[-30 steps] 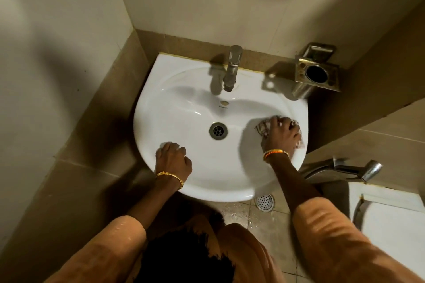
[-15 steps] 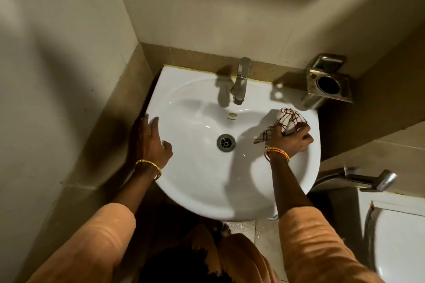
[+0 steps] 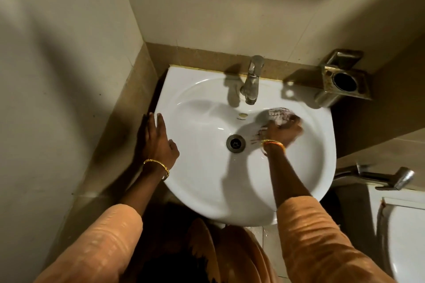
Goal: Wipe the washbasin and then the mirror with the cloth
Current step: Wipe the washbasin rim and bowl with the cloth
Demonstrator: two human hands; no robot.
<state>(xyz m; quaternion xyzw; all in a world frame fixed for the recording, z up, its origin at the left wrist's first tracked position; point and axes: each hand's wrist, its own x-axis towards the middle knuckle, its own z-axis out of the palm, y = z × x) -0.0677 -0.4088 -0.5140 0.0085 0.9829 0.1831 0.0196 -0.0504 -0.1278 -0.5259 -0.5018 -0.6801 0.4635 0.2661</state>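
My right hand (image 3: 284, 130) is down in the basin (image 3: 207, 181), closed over the cloth (image 3: 277, 115) and pressing it against the back-right slope of the bowl, just below and to the right of the tap (image 3: 251, 80). The hand and cloth are motion-blurred, so I can't make out the fingers, only that the cloth is bunched under them and pokes out toward the tap. My left hand (image 3: 157, 138) holds nothing; it lies open and flat on the left rim, fingers pointing toward the back wall.

What matters for the next stroke: the drain (image 3: 235, 143) sits just to the left of my right hand and a little nearer me, and the broad unwiped-looking floor and left slope of the bowl lie beyond it. So I judge the sweep should run leftward across the bowl, from the tap side toward my braced left hand. The right hand is the one to do it. No mirror is in view; that step is not begun.
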